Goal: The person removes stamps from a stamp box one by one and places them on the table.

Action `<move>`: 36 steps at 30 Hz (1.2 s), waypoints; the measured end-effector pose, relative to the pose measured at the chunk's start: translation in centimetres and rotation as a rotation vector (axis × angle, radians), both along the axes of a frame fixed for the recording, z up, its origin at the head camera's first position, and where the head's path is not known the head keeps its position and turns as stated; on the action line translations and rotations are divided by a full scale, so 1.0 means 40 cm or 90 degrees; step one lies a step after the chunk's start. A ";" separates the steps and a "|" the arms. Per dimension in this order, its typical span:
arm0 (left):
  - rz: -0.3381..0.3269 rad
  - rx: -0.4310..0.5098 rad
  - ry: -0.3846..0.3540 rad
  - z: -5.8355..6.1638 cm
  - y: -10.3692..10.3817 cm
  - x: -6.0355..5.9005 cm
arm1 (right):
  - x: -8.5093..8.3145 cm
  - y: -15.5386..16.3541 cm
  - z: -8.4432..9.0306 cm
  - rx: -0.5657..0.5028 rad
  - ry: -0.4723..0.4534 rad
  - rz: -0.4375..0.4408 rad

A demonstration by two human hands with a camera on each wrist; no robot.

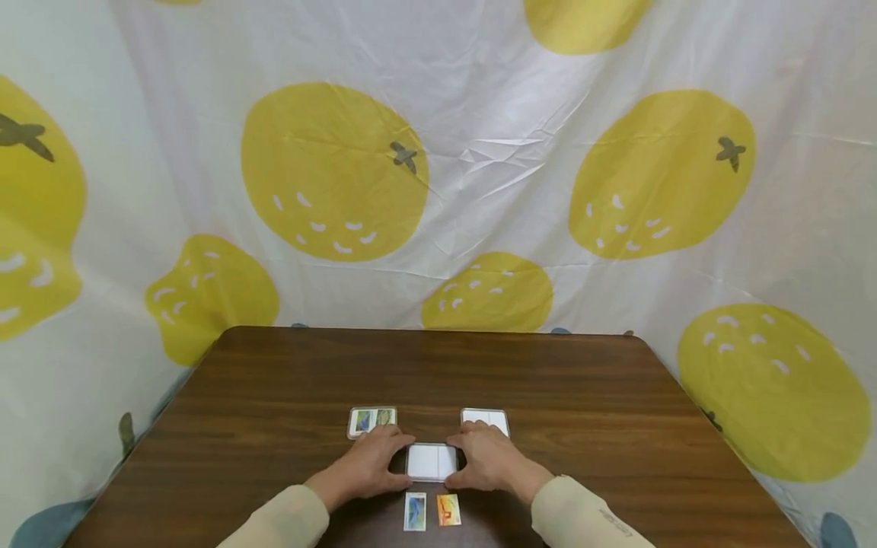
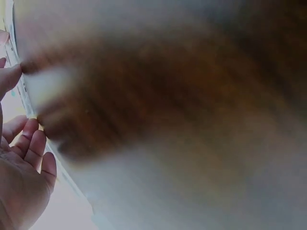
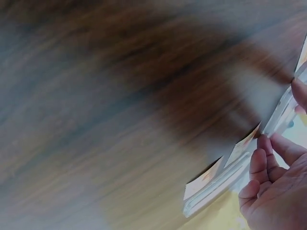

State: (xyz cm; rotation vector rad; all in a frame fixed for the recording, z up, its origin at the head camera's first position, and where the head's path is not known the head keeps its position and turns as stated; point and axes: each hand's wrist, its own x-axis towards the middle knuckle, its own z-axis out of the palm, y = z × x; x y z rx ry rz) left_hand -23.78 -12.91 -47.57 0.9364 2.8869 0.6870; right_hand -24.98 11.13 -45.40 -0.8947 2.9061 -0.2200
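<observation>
A white card case point(image 1: 432, 461) is gripped at 9 & 3 o'clock by both hands' curled fingers point(image 1: 400, 444), apparently steadying it on the bench point(image 1: 274, 380).

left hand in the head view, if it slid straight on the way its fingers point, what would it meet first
Probably the picture card case: the left hand, gripping the white case, points away toward it, nearly touching already.

Two bare hands, long cream-beige sleeves — snug cuffs at the wrists, faint small lettering on right sleeve point(image 1: 606, 519)
</observation>
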 end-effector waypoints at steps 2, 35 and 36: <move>0.000 -0.002 0.000 0.000 -0.004 -0.003 | -0.002 0.001 -0.001 -0.006 -0.004 -0.004; 0.027 0.072 0.048 0.040 -0.115 -0.028 | -0.063 0.027 0.036 -0.082 0.024 0.010; 0.035 0.073 0.050 0.039 -0.119 -0.030 | -0.065 0.026 0.036 -0.086 0.026 0.011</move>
